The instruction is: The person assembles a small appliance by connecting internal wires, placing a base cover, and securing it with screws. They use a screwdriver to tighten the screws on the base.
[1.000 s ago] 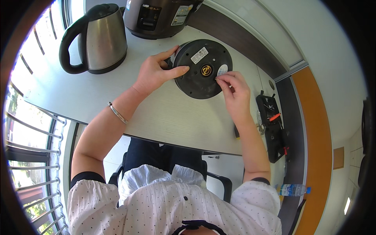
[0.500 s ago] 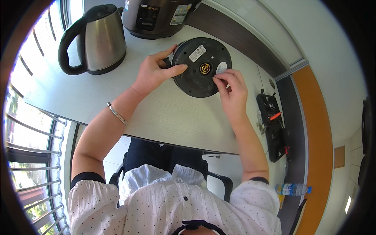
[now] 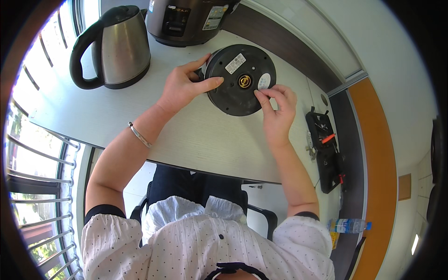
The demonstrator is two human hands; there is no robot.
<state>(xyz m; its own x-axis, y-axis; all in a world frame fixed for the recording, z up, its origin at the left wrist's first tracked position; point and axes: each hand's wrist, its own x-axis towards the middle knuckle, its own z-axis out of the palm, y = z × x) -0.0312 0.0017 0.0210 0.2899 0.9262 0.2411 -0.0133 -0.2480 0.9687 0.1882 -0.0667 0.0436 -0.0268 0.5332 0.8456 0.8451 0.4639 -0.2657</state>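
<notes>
An upturned electric kettle [image 3: 228, 100] shows its round black underside, which has a gold ring connector at the centre, small screw holes and a white rectangular label [image 3: 235, 63]. My left hand [image 3: 185, 85] is closed round its left side, thumb over the rim, partly hiding a dark handle. On the right of the underside is a white oval sticker [image 3: 264, 81]. My right hand [image 3: 278, 105] pinches at the sticker's lower edge with thumb and forefinger, the other fingers curled in. Whether that edge is lifted is too small to tell.
A steel kettle with a black handle [image 3: 123, 49] stands at the far left, beside a dark cooker [image 3: 186, 23]. To the right lies an open black tool case [image 3: 324, 149] holding an orange-red tool. A water bottle [image 3: 347, 226] lies farther right on the pale table [image 3: 210, 149].
My right hand has shifted very slightly to the right, and more of the oval sticker shows. My left hand and the upturned kettle keep their places.
</notes>
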